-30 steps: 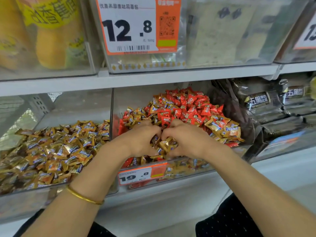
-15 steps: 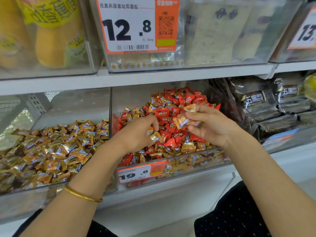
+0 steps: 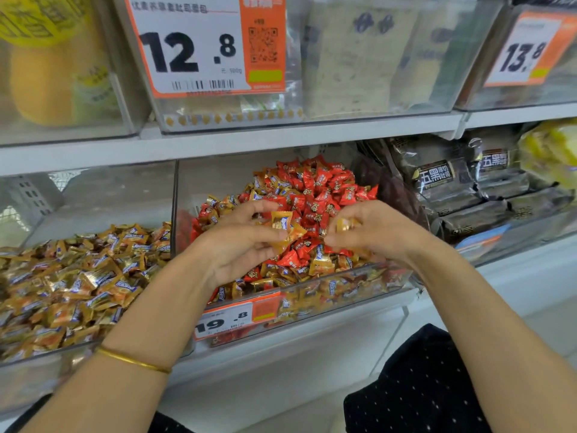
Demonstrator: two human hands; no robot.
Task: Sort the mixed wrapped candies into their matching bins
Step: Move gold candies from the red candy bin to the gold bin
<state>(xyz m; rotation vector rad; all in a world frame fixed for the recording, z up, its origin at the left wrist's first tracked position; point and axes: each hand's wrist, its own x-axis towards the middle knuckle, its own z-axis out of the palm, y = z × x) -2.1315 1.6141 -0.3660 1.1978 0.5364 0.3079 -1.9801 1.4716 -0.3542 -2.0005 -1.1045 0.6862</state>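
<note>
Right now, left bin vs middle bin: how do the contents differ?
The left bin holds only gold candies, lying in a fairly flat layer; the middle bin holds red and gold candies mixed, heaped high toward the back. Both hands work over the middle bin, none over the left: the left hand and right hand each pinch gold candies. Both bins are clear plastic.

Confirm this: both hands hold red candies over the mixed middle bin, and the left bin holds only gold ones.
Wrong on colour. The head view shows the left hand and right hand holding gold candies over the mixed middle bin; the left bin holds only gold ones.
</note>
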